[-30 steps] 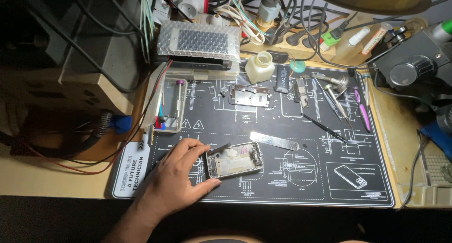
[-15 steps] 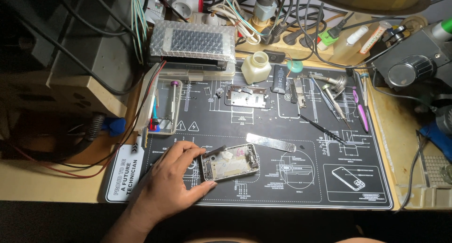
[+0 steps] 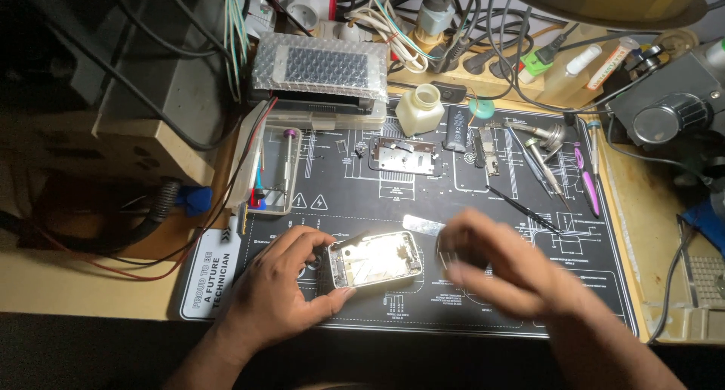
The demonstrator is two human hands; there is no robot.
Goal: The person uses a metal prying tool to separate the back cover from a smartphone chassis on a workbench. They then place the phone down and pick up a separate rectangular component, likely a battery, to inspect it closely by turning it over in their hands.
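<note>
My left hand (image 3: 278, 293) grips the left end of an opened phone housing (image 3: 377, 259), which lies brightly lit on a black work mat (image 3: 453, 197) with white diagrams. Its thumb and fingers wrap the housing's edge. My right hand (image 3: 504, 273) is motion-blurred just right of the housing, its fingertips close to the housing's right end and to a flat metal strip (image 3: 421, 224) on the mat. I cannot make out whether the right hand holds anything.
A metal plate (image 3: 404, 156), a white bottle (image 3: 420, 109), a dark battery (image 3: 456, 127) and several hand tools (image 3: 545, 162) lie on the far half of the mat. A clear tray (image 3: 276, 171) is at left, a bubble-wrapped part (image 3: 321, 67) behind, a microscope (image 3: 664, 110) at right.
My right hand has come into view from the lower right and moved up beside the housing. The left hand has kept its grip on the housing throughout.
</note>
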